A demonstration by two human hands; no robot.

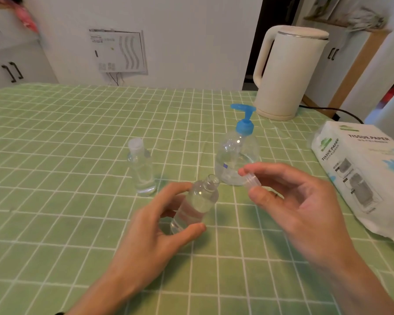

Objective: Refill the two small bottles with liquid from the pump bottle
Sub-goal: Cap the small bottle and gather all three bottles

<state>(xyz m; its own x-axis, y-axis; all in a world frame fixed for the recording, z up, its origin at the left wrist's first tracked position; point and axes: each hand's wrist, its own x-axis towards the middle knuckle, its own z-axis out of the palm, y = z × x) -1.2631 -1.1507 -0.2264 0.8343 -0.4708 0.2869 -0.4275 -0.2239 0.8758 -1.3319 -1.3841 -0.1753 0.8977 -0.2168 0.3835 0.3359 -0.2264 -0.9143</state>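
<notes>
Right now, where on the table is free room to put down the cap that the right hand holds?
Free: the wide tablecloth left of the capped bottle, and the near strip between left hand and right hand. Narrower: between right hand and tissue pack. Crowded: the middle, around open bottle, pump bottle and cap.

Tablecloth [77,137] green with white grid; pump [243,119] blue; kettle [289,71] cream; small bottles [141,171] clear.
</notes>
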